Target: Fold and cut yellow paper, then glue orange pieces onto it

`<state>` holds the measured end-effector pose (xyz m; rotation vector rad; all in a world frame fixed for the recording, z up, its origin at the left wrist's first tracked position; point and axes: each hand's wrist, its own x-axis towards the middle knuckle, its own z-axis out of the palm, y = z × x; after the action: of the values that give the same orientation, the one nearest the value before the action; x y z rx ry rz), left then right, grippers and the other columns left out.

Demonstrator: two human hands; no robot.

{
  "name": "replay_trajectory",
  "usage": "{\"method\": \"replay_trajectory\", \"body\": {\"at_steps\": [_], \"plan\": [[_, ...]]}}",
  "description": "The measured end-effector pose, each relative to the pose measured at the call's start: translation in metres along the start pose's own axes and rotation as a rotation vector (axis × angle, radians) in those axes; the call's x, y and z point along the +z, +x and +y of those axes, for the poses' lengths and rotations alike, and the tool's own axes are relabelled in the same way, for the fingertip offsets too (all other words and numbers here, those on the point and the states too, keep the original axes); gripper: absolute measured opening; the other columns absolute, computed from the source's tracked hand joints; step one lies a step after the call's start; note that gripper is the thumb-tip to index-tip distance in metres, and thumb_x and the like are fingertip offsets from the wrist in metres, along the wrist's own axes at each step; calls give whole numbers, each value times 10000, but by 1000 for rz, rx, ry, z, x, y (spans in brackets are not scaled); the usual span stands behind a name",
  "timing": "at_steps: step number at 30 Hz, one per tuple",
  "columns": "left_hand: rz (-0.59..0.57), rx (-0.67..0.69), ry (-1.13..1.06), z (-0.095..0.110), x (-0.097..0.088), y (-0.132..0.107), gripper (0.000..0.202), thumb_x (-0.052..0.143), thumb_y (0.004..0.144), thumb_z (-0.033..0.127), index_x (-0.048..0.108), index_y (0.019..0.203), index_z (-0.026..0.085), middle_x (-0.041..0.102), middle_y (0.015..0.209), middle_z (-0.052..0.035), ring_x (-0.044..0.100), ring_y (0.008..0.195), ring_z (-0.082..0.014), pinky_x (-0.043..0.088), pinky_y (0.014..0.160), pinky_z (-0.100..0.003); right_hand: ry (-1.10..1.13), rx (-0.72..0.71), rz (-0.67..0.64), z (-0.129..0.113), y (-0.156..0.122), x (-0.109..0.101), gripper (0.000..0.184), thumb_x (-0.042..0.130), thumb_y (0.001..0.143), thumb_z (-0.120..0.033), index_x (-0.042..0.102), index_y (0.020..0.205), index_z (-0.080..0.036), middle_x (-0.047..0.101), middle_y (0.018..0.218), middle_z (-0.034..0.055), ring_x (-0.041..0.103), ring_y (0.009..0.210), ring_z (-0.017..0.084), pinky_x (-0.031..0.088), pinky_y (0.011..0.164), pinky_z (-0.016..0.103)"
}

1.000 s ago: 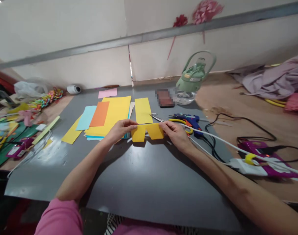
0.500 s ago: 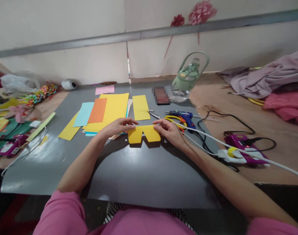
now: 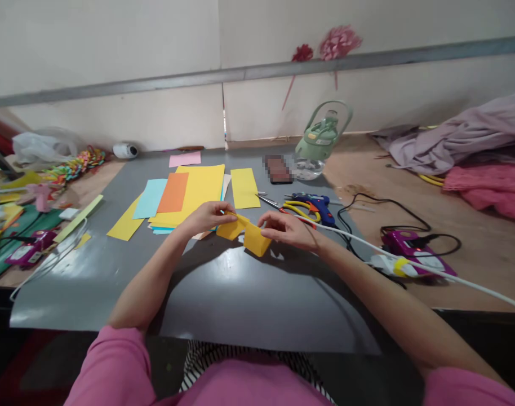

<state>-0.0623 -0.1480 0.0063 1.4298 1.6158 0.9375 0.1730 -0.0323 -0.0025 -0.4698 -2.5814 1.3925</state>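
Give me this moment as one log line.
left hand: pinching notched yellow paper | right hand: thumb at its other end | beyond right hand: blue glue gun, green-lidded bottle

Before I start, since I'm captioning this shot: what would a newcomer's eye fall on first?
Probably the notched yellow paper mid-picture, gripped by the left hand with the right hand at its other end. Behind and to the left lies a yellow-topped paper stack; farther back, right of centre, stands a green-topped bottle.
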Motion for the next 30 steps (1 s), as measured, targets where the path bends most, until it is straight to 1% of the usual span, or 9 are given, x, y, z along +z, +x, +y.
{"method": "replay_trajectory", "body": {"at_steps": [4,8,12,16,21,24,26,28,30], "plan": [[116,11,40,-7,-6,5,347,657,767,514,664,868,183,663,783,-8,597,737,-153,445,655,-252,-179,8,0,-5,14,-10,406,549,858,-604,614,881,-204,603,682,-24,513,598,128,368,574,250],[244,14,108,-16,-13,10,334,645,807,518,661,872,190,662,793,-7,594,757,-155,456,694,-255,-489,64,164,-9,33,-13,332,550,901,-504,614,780,-202,648,729,22,540,674,161,308,612,270],[320,4,168,-24,-13,20,294,593,860,484,631,818,196,658,797,-16,604,747,-159,472,691,-258,-675,152,294,-7,51,-10,330,466,966,-447,655,880,-190,715,902,108,607,822,229,286,625,294],[366,-8,235,-24,-12,39,226,593,875,412,627,809,199,693,848,-35,638,751,-170,482,709,-268,-778,219,341,-3,62,-12,363,431,986,-453,678,972,-188,736,988,135,639,892,261,320,630,303],[404,-10,335,-18,-10,64,135,603,886,309,676,879,196,740,979,-72,677,862,-207,485,839,-310,-846,252,386,0,76,-22,360,443,990,-416,657,1142,-169,731,1108,152,660,979,275,408,704,312],[417,-5,378,-17,-7,71,167,598,894,292,690,992,193,740,1074,-90,677,949,-226,488,889,-324,-876,245,420,0,79,-24,448,483,974,-377,551,1342,-131,703,1190,184,651,1044,303,450,788,342],[429,6,399,-17,-5,67,284,572,911,293,658,1159,185,702,1203,-111,684,941,-212,495,905,-327,-899,220,448,-2,73,-20,533,493,967,-344,460,1436,-93,662,1252,221,620,1115,334,454,863,381],[442,20,419,-17,-5,56,416,526,934,297,567,1328,168,625,1338,-146,690,931,-193,499,918,-327,-918,181,463,-7,60,-12,555,481,971,-328,433,1464,-76,638,1273,238,593,1151,352,445,913,410],[438,36,442,-18,-8,38,471,483,952,314,511,1396,158,581,1386,-162,692,943,-184,504,914,-318,-923,128,437,-13,42,-1,519,466,982,-340,482,1440,-97,663,1220,213,606,1111,339,450,910,405]]}}
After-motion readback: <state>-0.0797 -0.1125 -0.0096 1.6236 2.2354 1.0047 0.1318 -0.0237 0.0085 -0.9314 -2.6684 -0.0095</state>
